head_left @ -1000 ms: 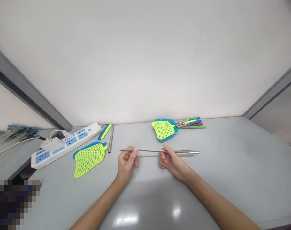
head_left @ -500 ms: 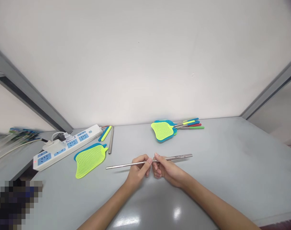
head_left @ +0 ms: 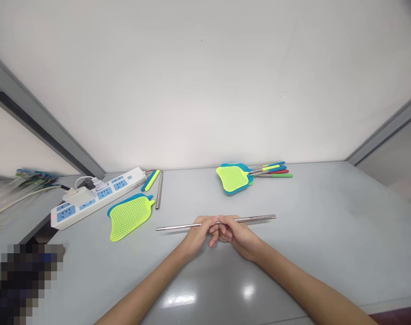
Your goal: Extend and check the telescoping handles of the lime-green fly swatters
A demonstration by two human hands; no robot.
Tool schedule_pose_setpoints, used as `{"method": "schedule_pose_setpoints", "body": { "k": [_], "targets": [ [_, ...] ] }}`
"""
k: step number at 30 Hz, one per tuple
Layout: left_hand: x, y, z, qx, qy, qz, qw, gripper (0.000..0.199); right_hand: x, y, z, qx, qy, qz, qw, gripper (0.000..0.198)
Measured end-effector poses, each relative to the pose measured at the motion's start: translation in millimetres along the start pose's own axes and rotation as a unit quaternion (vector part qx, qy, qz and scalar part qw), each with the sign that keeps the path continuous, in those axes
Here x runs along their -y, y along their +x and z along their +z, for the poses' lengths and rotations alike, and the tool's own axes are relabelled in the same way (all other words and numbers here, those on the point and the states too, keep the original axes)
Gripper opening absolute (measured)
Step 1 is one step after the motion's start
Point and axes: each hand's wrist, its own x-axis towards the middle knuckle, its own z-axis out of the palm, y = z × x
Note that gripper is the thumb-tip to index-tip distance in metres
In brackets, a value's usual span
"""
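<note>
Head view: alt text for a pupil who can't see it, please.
A person's left grip and right grip hold a metal rod above a grey table. At left lie mesh swatter heads beside a white power strip; a pile of swatters lies behind.

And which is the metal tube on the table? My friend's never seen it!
Find the white power strip on the table. Right of its far end lie a blue handle, a yellow handle, then the metal tube. Unlike both, it's plain silver.
</note>
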Motion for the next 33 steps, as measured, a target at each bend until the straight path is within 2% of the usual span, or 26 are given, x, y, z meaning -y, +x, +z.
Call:
{"method": "schedule_pose_setpoints", "body": {
  "k": [8, 16, 21, 25, 27, 30, 31, 33],
  "targets": [
    [4.0, 0.2, 2.7, -0.023, -0.078, -0.005, 0.997, 0.036, -0.3, 1.3, 5.7, -0.082, -0.003, 0.009, 0.997, 0.036],
    [2.1, -0.1, 3.3, -0.041, -0.076, 0.015, 0.996, 0.042, -1.6, 5.0, 6.5, -0.089, 0.018, 0.012, 0.996, 0.035],
    [5.1, 0.4, 3.1, -0.045, -0.058, 0.020, 0.997, 0.039, -4.3, 5.5, 5.6, -0.095, 0.018, 0.014, 0.995, 0.037],
    [4.4, 0.7, 2.6, -0.047, -0.056, 0.029, 0.997, 0.037, 1.7, 5.0, -3.5, -0.048, 0.012, 0.014, 0.999, 0.036],
    [1.8, 0.7, -0.3, -0.077, -0.084, 0.047, 0.992, 0.039, 7.8, 4.9, -12.4, -0.041, 0.039, 0.011, 0.998, 0.038],
    [-3.1, 0.5, -10.2, -0.189, -0.125, 0.104, 0.968, 0.039, 17.6, 4.9, -25.1, -0.089, 0.068, -0.024, 0.993, 0.038],
    [-4.5, 0.5, -14.5, -0.231, -0.125, 0.118, 0.958, 0.037, 20.4, 4.9, -27.9, -0.103, 0.059, -0.032, 0.992, 0.038],
    [-7.3, 0.3, -23.5, -0.279, -0.086, 0.117, 0.949, 0.029, 24.7, 4.8, -31.2, -0.118, 0.036, -0.049, 0.991, 0.039]
  ]
}}
